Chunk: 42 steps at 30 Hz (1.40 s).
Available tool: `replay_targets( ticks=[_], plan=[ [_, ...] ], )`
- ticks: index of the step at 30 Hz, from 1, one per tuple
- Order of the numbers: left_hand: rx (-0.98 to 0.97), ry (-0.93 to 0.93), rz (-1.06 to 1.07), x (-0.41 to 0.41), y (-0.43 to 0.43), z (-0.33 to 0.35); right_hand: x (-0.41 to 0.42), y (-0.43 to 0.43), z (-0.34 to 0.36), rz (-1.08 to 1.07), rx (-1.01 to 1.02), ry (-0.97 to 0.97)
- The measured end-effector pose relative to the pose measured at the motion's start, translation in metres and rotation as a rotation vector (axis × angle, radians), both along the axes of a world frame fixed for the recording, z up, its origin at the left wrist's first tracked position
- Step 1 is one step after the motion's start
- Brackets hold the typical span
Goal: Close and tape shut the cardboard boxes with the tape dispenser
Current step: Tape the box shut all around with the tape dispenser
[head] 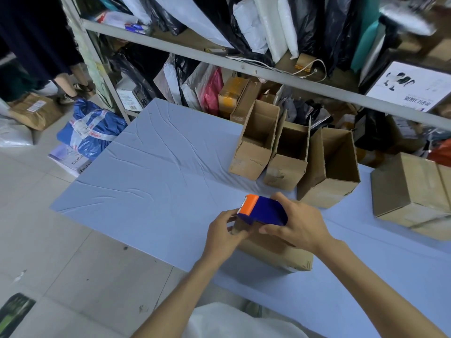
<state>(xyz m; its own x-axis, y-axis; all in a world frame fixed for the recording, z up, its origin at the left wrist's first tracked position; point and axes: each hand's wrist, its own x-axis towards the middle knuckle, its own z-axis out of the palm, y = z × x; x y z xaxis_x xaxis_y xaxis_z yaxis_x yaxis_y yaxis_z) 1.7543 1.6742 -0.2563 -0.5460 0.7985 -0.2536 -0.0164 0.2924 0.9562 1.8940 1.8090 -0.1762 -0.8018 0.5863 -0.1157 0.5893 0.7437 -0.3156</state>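
Item: my right hand [300, 226] clamped round tape dispenser [264, 211], atop box [275, 252]; left hand [223, 231] pinching box end, possibly tape.

Right hand [300, 225] grips the blue-and-orange tape dispenser [262, 211] on a cardboard box [275, 252] on the worktop [158, 172], left hand [223, 234] pinching the box's end.

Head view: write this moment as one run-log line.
right hand: grips tape dispenser | left hand: holds cardboard box | three open boxes: untaped
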Motion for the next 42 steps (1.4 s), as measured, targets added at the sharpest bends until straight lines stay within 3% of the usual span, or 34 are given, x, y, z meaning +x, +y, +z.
replay_targets(
  ticks=[6,23,35,42],
  plan=[
    [-0.009,0.053,-0.024,-0.005,0.006,0.001,0.000,0.006,0.002,0.049,0.108,-0.042],
    [-0.072,0.197,-0.130,-0.001,0.000,0.006,0.003,0.003,0.021,0.057,-0.069,-0.112],
    [-0.093,0.345,-0.129,0.009,-0.004,0.005,0.017,-0.005,0.028,-0.012,-0.053,-0.197],
    [-0.280,0.296,-0.113,0.003,0.015,0.013,0.024,-0.002,0.017,-0.037,-0.016,-0.171]
  ],
)
